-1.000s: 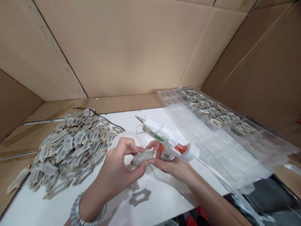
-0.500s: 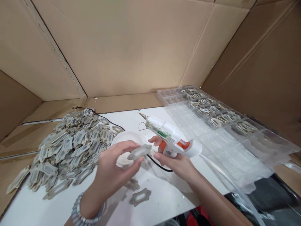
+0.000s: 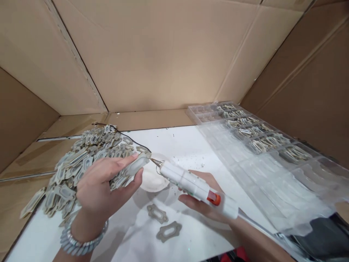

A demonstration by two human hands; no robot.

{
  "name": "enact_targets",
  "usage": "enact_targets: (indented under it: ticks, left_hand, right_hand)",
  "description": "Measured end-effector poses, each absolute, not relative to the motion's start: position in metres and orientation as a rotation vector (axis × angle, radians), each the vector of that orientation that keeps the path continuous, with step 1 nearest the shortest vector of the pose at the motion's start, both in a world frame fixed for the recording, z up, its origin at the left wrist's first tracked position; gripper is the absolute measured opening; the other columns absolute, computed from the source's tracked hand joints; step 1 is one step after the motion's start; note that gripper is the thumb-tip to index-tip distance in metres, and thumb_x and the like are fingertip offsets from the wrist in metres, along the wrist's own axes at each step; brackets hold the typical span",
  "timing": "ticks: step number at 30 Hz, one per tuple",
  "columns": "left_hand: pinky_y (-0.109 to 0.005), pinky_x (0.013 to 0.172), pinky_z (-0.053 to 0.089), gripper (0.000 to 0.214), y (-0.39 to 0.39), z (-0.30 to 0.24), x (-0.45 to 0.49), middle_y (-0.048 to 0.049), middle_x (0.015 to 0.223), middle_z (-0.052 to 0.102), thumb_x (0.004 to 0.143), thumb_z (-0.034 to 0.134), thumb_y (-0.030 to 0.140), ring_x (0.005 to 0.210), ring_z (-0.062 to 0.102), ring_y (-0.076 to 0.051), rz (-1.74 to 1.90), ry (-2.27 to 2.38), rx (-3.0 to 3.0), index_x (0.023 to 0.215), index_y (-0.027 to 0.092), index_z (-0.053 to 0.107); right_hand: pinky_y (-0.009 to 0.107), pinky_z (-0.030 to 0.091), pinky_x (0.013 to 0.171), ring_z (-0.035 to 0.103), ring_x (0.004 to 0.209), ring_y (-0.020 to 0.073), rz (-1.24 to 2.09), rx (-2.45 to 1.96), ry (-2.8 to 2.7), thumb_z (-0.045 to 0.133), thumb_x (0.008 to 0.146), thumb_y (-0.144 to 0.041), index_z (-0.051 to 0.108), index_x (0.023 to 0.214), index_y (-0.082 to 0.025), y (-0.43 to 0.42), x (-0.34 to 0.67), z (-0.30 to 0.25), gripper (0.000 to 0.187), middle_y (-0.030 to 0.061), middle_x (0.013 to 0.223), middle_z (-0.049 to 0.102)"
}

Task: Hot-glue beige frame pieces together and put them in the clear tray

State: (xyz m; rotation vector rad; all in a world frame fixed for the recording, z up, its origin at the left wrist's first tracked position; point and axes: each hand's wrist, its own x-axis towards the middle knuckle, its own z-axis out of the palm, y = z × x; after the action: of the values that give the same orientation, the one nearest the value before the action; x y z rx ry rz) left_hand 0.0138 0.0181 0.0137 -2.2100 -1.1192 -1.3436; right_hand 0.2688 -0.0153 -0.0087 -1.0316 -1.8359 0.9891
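Note:
Between thumb and fingers, my left hand [image 3: 105, 185] pinches a small frame-shaped piece [image 3: 136, 165], grey with a pale oval middle. My right hand [image 3: 204, 196] is wrapped round a white hot glue gun [image 3: 191, 182] with an orange-red part near its rear. The gun's metal nozzle [image 3: 156, 162] meets the right end of the held piece, or sits very close to it. Below the nozzle is a white dish [image 3: 154, 180]. Two loose grey frame pieces [image 3: 169, 231] lie flat on the white table in front of it.
A large heap of similar pieces [image 3: 65, 182] covers the left of the table, with a black cord [image 3: 131, 137] behind it. At right lies a clear compartment box [image 3: 245, 171], several compartments holding pieces. Cardboard walls [image 3: 163, 54] stand around the back and sides.
My left hand has moved left and up with the piece, which is now tilted. The glue gun has swung down so its nozzle is at the piece's end. The view has shifted slightly.

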Motion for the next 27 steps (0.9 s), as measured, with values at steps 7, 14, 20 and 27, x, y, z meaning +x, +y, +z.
enact_targets:
  ticks: [7, 14, 20, 27]
  left_hand:
    - [-0.033, 0.066, 0.056, 0.027, 0.0168, 0.0146, 0.0135, 0.0029, 0.090, 0.079, 0.080, 0.080, 0.018, 0.072, 0.072, -0.016, -1.418, -1.061, -2.231, 0.104, 0.028, 0.072]
    - [-0.031, 0.068, 0.055, 0.029, 0.0157, 0.0156, 0.0135, 0.0007, 0.092, 0.079, 0.080, 0.079, 0.017, 0.075, 0.071, -0.015, -1.394, -1.052, -2.265, 0.106, 0.026, 0.070]
    - [-0.034, 0.067, 0.056, 0.026, 0.0131, 0.0157, 0.0133, 0.0011, 0.092, 0.078, 0.081, 0.078, 0.019, 0.072, 0.070, -0.016, -1.373, -1.069, -2.275, 0.104, 0.029, 0.070]
    - [-0.032, 0.069, 0.057, 0.023, 0.0138, 0.0166, 0.0138, 0.0006, 0.088, 0.078, 0.082, 0.078, 0.020, 0.073, 0.070, -0.015, -1.318, -1.026, -2.243, 0.103, 0.027, 0.069]
  right_hand:
    - [0.025, 0.035, 0.051, 0.042, 0.054, 0.0105, 0.910, -0.946, -1.951, 0.063, 0.091, -0.029, 0.040, 0.069, -0.023, -0.0117, 0.2690, -0.0098, 0.032, -0.0030, 0.066, 0.049]
    - [0.027, 0.036, 0.052, 0.047, 0.056, 0.0117, 0.948, -0.997, -1.938, 0.064, 0.088, -0.025, 0.041, 0.068, -0.023, -0.0134, 0.2697, -0.0136, 0.031, -0.0025, 0.066, 0.051]
    - [0.028, 0.037, 0.053, 0.048, 0.057, 0.0131, 0.976, -1.051, -1.945, 0.063, 0.087, -0.025, 0.044, 0.068, -0.023, -0.0143, 0.2701, -0.0123, 0.027, -0.0015, 0.067, 0.053]
    - [0.028, 0.039, 0.055, 0.046, 0.056, 0.0129, 0.988, -1.056, -1.953, 0.063, 0.090, -0.030, 0.042, 0.067, -0.024, -0.0135, 0.2689, -0.0105, 0.031, -0.0024, 0.066, 0.050]
